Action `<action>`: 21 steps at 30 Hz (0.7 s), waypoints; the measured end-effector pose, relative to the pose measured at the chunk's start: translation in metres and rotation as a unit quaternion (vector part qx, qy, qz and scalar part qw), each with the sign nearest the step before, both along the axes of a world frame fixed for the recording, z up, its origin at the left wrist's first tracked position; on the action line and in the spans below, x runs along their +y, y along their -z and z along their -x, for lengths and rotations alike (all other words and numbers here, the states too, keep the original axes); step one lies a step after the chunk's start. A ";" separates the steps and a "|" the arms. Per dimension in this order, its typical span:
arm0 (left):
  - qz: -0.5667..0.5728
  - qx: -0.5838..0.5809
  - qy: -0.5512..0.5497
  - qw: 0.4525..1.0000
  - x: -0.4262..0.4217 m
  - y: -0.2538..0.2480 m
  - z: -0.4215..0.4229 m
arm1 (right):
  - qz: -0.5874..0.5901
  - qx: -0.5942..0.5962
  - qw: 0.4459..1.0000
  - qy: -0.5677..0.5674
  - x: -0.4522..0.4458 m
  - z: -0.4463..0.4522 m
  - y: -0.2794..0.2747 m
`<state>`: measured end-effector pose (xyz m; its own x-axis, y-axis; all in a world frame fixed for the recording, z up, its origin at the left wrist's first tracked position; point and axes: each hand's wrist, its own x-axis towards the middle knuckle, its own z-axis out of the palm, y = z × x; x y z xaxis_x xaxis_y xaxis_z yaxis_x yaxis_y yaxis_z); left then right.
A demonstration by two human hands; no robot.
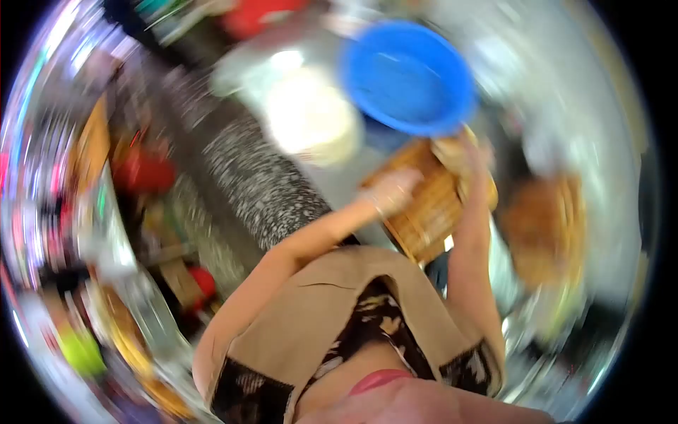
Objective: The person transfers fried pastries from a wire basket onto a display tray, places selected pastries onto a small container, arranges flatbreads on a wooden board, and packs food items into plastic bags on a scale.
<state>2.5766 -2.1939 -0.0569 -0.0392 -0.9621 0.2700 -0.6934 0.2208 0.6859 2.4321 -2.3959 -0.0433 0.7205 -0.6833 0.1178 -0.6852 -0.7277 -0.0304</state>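
Note:
A brown wooden board or tray (424, 222) lies in front of my body. Over its left part is my left hand (395, 192), its fingers smeared by motion. My right hand (477, 155) is at the board's upper right, beside a pale tan item (448, 152) too blurred to name; whether the fingers grip it cannot be made out. Just beyond both hands stands a round blue basin (409, 78). To the left of the basin is a bright white rounded mass (311, 116), washed out by glare.
A speckled dark counter edge (261, 177) runs diagonally on the left. Round brown woven-looking baskets (544, 230) stand at the right. Red objects (145, 169) and a yellow-green item (81, 350) are at the left, with another red object (261, 15) at the top.

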 end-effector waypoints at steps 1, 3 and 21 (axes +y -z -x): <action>-0.048 -0.006 0.023 0.999 -0.020 0.009 0.010 | -0.122 -0.113 0.964 0.206 -0.016 0.013 0.010; -0.007 0.031 0.077 0.997 -0.057 0.021 0.012 | -0.068 -0.305 0.870 0.381 -0.028 0.047 0.033; -0.054 0.132 -0.016 0.990 -0.188 0.069 0.037 | -0.084 -0.467 0.733 0.487 0.019 0.049 0.018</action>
